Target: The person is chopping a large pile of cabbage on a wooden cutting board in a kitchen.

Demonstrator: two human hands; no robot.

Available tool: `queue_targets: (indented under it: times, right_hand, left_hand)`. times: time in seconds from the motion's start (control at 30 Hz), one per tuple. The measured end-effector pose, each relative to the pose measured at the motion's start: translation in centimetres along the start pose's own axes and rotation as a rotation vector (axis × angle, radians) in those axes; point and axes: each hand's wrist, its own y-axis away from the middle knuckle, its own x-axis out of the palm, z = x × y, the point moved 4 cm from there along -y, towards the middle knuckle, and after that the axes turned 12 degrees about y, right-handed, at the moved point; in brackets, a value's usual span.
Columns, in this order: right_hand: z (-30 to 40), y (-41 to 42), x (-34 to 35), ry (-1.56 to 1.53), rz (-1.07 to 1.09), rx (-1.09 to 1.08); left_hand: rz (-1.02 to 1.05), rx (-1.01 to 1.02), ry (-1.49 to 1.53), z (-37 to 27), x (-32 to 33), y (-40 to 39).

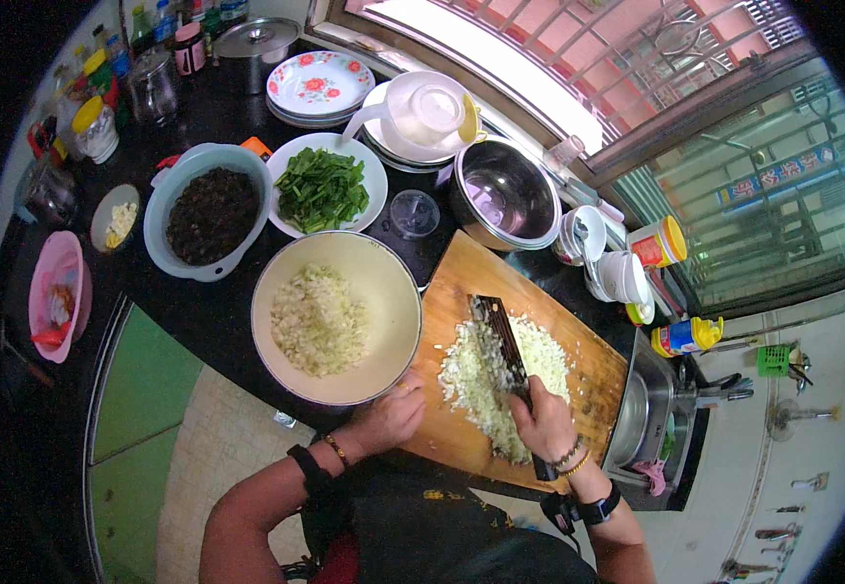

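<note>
My right hand (548,422) grips a dark-bladed cleaver (499,339) by its handle. Its blade rests among finely chopped pale vegetable (466,372) on a wooden cutting board (451,274), and bits cling to the metal. My left hand (393,416) is curled against the near right rim of a cream-coloured bowl (386,328), beside the board's left edge; its fingertips are partly hidden. Inside the bowl lies a heap of the same chopped pale vegetable (316,321), mostly towards the left.
Behind the bowl stand a plate of cut greens (324,190) and a blue-grey basin of dark chopped food (211,215). A steel pot (506,193) sits behind the board. Right of it are stacked white bowls (619,276) and a sink (630,416). A pink basket (57,292) is far left.
</note>
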Motion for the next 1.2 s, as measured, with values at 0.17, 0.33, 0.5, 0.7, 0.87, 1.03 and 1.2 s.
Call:
queue_targets:
  times: [0.17, 0.33, 0.5, 0.7, 0.87, 1.03, 1.2]
  right_hand:
    - [0.9, 2.2, 5.3, -0.492, 0.168, 0.062]
    - [1.4, 1.6, 7.2, -0.341, 0.033, 0.054]
    - [-3.5, 2.4, 8.2, -0.566, 0.044, 0.266]
    - [-8.7, 5.4, 8.6, -0.612, -0.031, 0.365]
    - [-10.6, 7.0, 8.0, -0.715, 0.019, 0.352]
    - [-7.4, 6.9, 7.1, -0.651, 0.087, 0.017]
    - [-3.1, 6.7, 9.1, -0.736, 0.277, -0.250]
  left_hand:
    - [-0.069, -0.023, 0.021, -1.5, -1.0, -0.6]
    - [-0.242, -0.283, 0.138, -3.9, -2.3, 1.4]
    - [-0.372, -0.731, 0.257, -4.0, -4.6, 3.9]
    - [-0.735, -1.040, 0.826, -3.0, -4.7, 5.4]
    - [-0.858, -1.080, 0.948, -3.1, -6.3, 4.5]
    - [-0.946, -1.080, 0.889, -0.6, -8.5, 5.6]
    - [-1.051, -1.060, 0.859, -1.5, -8.3, 5.5]
